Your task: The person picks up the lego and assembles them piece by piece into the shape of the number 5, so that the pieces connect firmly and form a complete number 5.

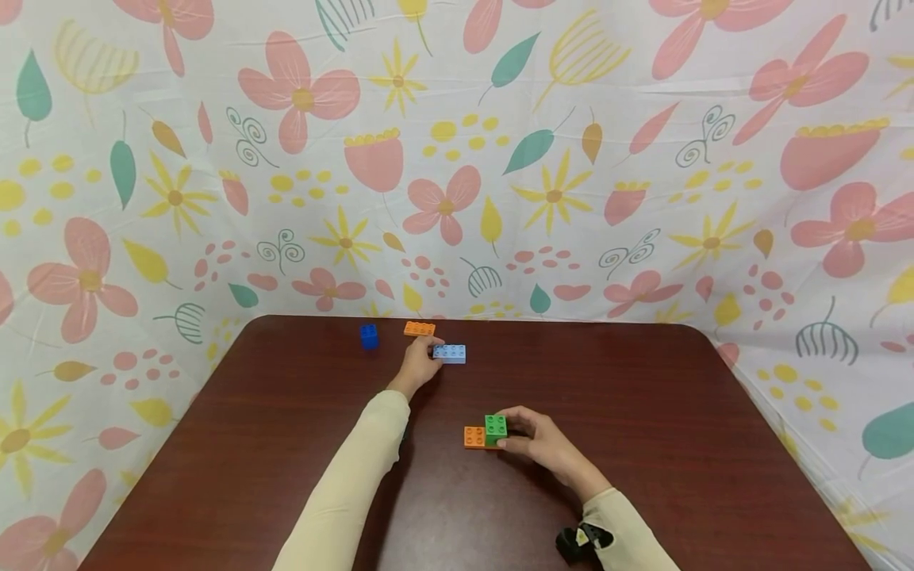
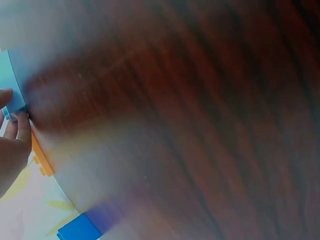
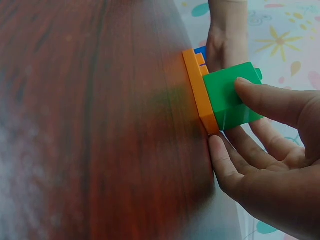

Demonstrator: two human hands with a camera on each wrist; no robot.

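At the far side of the table, my left hand (image 1: pixel 418 366) pinches one end of a light blue toy building brick (image 1: pixel 453 354). The left wrist view shows thumb and fingers on that light blue brick (image 2: pixel 11 82), at the image's left edge. Nearer to me, my right hand (image 1: pixel 546 446) holds a green building brick (image 1: pixel 496 429) between thumb and fingers. This green brick stands on the right half of a flat orange brick (image 1: pixel 474 437), whose left studs show. The right wrist view has the thumb on the green brick's (image 3: pixel 227 95) side and a fingertip by the orange brick's (image 3: pixel 196 87) end.
Another flat orange brick (image 1: pixel 419 328) lies just beyond my left hand, by the table's back edge. A dark blue brick (image 1: pixel 368 336) stands to its left. Behind the brown table (image 1: pixel 643 412) hangs a flower-patterned cloth (image 1: pixel 443 262).
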